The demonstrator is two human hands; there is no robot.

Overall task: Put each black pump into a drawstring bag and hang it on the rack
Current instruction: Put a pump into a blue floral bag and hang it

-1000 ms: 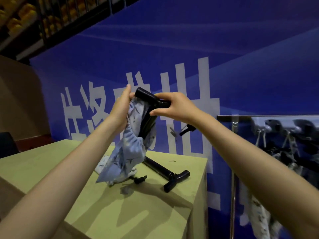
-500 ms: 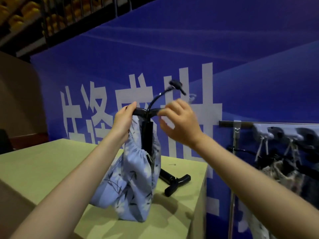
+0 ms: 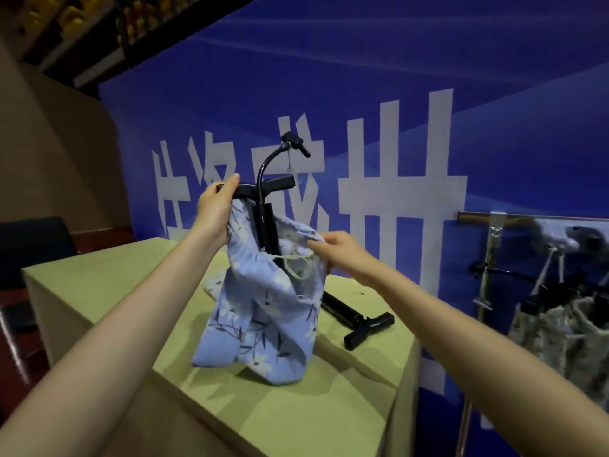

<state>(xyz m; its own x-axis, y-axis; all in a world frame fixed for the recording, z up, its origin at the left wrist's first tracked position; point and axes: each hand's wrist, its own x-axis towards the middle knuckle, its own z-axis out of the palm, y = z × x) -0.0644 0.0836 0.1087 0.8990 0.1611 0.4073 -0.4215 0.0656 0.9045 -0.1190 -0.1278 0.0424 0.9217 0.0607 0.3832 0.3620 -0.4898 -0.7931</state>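
Behind everything stands a blue banner wall (image 3: 362, 77) with large white characters, and up at the far left a dark shelf (image 3: 75, 24) carries yellow items. Below it, a pale green table (image 3: 99, 291) fills the near and middle ground, its right edge dropping off beside a metal rack (image 3: 487, 258) on the right, where patterned bags (image 3: 560, 331) already hang from hooks. A dark chair (image 3: 29, 249) sits at the far left.

Over the table, a light blue drawstring bag (image 3: 263, 324) with a floral print hangs with its bottom resting on the surface. A black pump (image 3: 263, 222) stands upright inside it, its T-handle and curved hose sticking out above the bag's mouth. The left hand (image 3: 216, 209) grips the left end of the handle together with the bag's rim, fingers curled round. The right hand (image 3: 342, 255), to the right of the pump, pinches the bag's right rim near its white cord (image 3: 296, 265). A second black pump (image 3: 356, 319) lies flat on the table just behind the bag, to its right.
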